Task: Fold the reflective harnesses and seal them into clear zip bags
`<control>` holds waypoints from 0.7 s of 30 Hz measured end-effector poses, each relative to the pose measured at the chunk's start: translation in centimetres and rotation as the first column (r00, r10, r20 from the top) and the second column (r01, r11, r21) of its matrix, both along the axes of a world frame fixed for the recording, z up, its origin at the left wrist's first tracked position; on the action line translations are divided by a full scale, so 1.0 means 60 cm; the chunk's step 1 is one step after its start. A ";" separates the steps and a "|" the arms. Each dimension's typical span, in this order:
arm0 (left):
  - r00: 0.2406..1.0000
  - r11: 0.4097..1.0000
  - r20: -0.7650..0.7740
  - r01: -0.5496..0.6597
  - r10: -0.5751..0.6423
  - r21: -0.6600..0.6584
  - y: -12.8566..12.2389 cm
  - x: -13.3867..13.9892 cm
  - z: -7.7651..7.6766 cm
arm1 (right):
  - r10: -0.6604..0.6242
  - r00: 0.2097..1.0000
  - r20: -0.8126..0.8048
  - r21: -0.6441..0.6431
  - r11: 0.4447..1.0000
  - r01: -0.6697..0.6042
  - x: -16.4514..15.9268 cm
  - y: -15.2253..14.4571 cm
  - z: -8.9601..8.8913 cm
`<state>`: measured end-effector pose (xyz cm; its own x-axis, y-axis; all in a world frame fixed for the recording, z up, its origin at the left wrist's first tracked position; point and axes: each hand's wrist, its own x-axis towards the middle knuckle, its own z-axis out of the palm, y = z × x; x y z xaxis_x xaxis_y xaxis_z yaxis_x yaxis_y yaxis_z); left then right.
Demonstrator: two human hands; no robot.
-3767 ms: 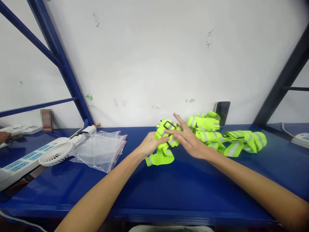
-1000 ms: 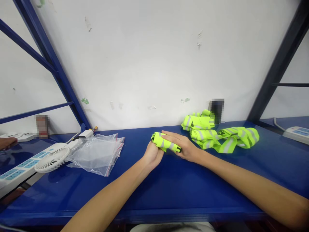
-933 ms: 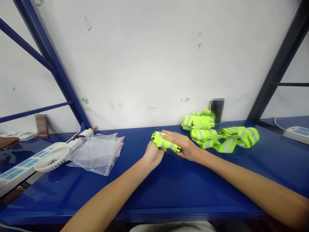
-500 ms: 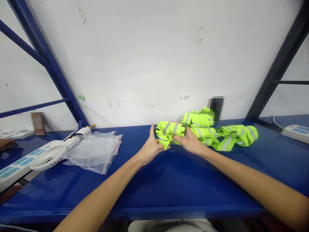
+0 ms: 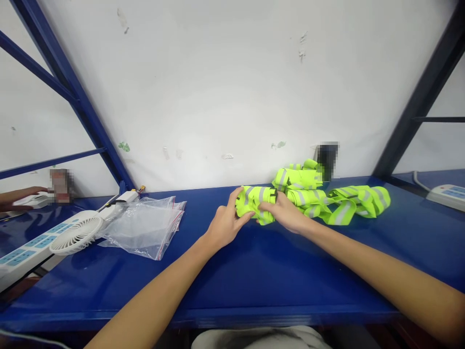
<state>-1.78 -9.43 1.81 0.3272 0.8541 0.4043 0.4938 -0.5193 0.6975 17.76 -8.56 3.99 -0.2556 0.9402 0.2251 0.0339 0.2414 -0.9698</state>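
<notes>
Between my two hands is a bundle of neon-yellow reflective strap (image 5: 257, 198) with silver-grey bands and small black parts at its edges. My left hand (image 5: 225, 220) grips its left end, thumb across the front and fingers behind. On the right end my right hand (image 5: 285, 212) is closed, thumb pressed on the front; its other fingers are mostly hidden. Just beyond and to the right lie more reflective straps: a rolled bundle (image 5: 300, 178) by the wall and a loose, tangled one (image 5: 358, 202).
Clear zip bags (image 5: 145, 228) lie on the blue table (image 5: 232, 286) at left, beside a white fan (image 5: 76, 236) and a power strip (image 5: 47, 245). Another power strip (image 5: 450, 194) is at right. Another person's hand (image 5: 25, 198) shows at far left. A white wall stands behind.
My left fingers have closed round the bundle, the thumb moving onto its front. The loose strap end at its lower left is now gathered in. Another person's hand has reached further into view at far left.
</notes>
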 end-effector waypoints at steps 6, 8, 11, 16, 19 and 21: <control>0.986 0.942 -0.169 0.068 -0.012 0.329 0.010 -0.005 0.001 | 0.076 0.984 -0.160 -0.220 0.969 -0.111 -0.004 0.000 -0.010; 0.992 0.957 -0.123 0.064 -0.030 0.282 0.010 -0.003 0.000 | 0.073 0.985 -0.155 -0.228 0.968 -0.107 -0.004 0.000 -0.014; 0.997 0.987 -0.035 0.070 -0.066 0.145 0.010 -0.002 -0.001 | 0.064 0.992 -0.106 -0.206 0.975 -0.084 -0.005 -0.001 -0.015; 0.994 0.982 -0.013 0.110 -0.110 0.154 0.010 -0.003 0.008 | -0.077 0.994 -0.071 -0.162 0.985 0.065 -0.006 -0.003 -0.011; 0.990 0.958 -0.112 0.108 -0.080 0.265 0.007 -0.003 0.010 | -0.116 0.992 -0.053 -0.127 0.986 0.108 -0.006 -0.001 -0.011; 0.987 0.928 -0.150 0.114 -0.064 0.355 0.005 -0.003 0.006 | -0.111 0.993 -0.039 -0.112 0.988 0.106 -0.004 0.004 -0.012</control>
<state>-1.97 -9.13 2.16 0.4677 0.6227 0.6273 0.5090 -0.7700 0.3848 17.51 -8.31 3.27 -0.1431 0.9813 0.1285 0.0103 0.1313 -0.9913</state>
